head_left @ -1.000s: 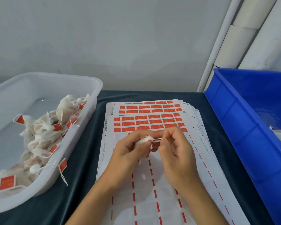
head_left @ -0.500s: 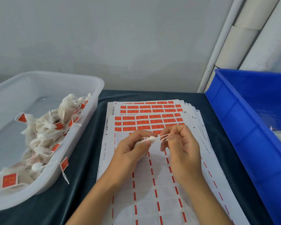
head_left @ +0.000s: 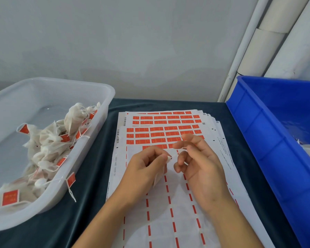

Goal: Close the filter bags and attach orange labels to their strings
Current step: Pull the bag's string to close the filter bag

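Observation:
My left hand [head_left: 145, 169] grips a small white filter bag [head_left: 169, 158], whose gathered neck pokes out between thumb and forefinger. A thin white string [head_left: 176, 153] runs from that neck to my right hand [head_left: 200, 165], where it is caught between the spread, slightly curled fingers. Both hands hover over a stack of label sheets [head_left: 170, 222]. Rows of orange labels [head_left: 157, 135] fill the far end of the top sheet; the near part is peeled.
A clear plastic tub [head_left: 104, 108] on the left holds several closed bags with orange labels [head_left: 48, 140]; one tag hangs over its rim. A blue crate [head_left: 258, 133] stands on the right with white bags inside. Dark cloth [head_left: 89, 176] covers the table. White pipes [head_left: 268, 42] rise behind.
My right hand has drawn away to the right from my left hand and its fingers have spread, pulling the string out from the bag's neck. My left hand keeps its grip.

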The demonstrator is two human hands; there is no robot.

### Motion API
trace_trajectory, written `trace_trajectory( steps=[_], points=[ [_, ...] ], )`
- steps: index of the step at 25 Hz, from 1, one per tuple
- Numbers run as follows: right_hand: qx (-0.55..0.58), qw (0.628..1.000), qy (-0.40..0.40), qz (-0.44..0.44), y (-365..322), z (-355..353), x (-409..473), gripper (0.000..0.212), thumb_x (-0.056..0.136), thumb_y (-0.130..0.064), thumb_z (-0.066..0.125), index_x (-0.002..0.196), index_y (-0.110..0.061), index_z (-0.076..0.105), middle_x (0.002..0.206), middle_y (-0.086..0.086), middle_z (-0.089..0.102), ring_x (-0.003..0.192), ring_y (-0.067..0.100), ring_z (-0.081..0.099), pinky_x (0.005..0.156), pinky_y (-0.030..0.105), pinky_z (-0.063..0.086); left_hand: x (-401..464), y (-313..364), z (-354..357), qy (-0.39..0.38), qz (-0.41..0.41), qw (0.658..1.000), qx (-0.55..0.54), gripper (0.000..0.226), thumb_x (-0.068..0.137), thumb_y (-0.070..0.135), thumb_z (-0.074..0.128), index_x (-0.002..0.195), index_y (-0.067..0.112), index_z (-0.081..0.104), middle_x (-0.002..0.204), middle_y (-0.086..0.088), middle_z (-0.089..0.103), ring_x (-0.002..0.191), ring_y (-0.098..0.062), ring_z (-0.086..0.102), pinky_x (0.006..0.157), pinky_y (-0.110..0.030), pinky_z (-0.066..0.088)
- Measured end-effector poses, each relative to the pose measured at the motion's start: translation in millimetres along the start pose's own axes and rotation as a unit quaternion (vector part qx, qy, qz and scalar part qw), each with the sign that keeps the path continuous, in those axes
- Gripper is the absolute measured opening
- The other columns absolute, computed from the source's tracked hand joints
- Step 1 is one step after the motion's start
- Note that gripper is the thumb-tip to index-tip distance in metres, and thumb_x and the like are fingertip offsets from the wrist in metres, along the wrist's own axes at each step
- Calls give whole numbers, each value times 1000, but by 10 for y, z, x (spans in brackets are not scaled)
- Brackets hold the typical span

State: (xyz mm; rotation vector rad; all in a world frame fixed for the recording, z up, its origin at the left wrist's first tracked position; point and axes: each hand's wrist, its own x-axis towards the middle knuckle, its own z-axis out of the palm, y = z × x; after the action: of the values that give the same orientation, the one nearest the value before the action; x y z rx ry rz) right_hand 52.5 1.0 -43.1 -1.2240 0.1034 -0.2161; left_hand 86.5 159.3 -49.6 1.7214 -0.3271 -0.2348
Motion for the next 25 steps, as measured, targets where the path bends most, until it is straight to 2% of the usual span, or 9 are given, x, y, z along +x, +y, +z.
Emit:
trace_trajectory(
  steps=[2,5,8,11,13,15,19,21,25],
  points=[
    [-27,999,18,4,10,3,2,24,105,-22,50,108,-25,74,106,8,74,68,18,62,64,30,56,2,-8,6,5,-10,1000,-2,27,107,30,55,87,38,70,82,5,72,70,-10,65,66,-11,53],
    [-138,990,11,3,37,33,-12,19,97,-41,55,98,-31,71,87,-4,71,60,11,55,54,23,49,3,-5,9,10,-9,1000,-15,21,103,37,55,88,37,69,83,5,72,71,-11,65,67,-15,55],
    [-240,971,-7,-7,92,53,-29,23,104,-37,58,84,-31,67,68,-8,61,55,3,50,51,16,43,-1,3,11,14,6,999,-30,17,92,43,53,89,38,69,89,7,73,84,-15,68,77,-16,57],
    [-303,952,-12,-35,112,54,-35,35,104,-41,56,71,-29,63,63,-7,61,57,3,54,57,9,47,-6,-17,10,4,18,999,-40,18,93,40,53,91,35,70,95,4,74,92,-17,70,84,-29,60],
    [-294,955,-22,-35,95,65,-52,46,98,-52,52,60,-27,59,55,-6,53,53,3,51,58,8,46,-5,-25,15,5,16,999,-34,20,93,40,52,93,33,70,98,6,74,96,-16,70,86,-31,61],
    [-254,966,-35,-17,63,70,-69,48,94,-55,54,58,-23,59,52,-4,46,48,5,44,53,10,43,3,-42,21,5,15,999,-28,23,93,41,51,96,30,71,99,9,74,97,-14,70,87,-31,59],
    [-158,986,-45,30,28,26,-67,51,89,-52,61,73,-4,58,56,10,37,45,12,31,45,26,29,-3,-42,26,-6,20,1000,-22,22,94,41,50,96,34,71,100,11,74,98,-13,69,85,-23,57],
    [-134,989,-43,33,23,21,-67,53,89,-51,62,77,0,57,57,12,34,45,13,29,46,28,28,-19,-33,34,-20,31,999,-2,22,97,41,49,96,34,70,97,11,73,97,-12,68,84,-18,55],
    [-75,995,-49,32,-6,11,-70,46,99,-46,56,58,-24,56,50,-2,36,44,9,30,45,23,30,-51,-39,54,-49,54,996,48,24,108,35,48,95,37,68,87,11,69,81,-7,63,76,-14,50]
  ],
)
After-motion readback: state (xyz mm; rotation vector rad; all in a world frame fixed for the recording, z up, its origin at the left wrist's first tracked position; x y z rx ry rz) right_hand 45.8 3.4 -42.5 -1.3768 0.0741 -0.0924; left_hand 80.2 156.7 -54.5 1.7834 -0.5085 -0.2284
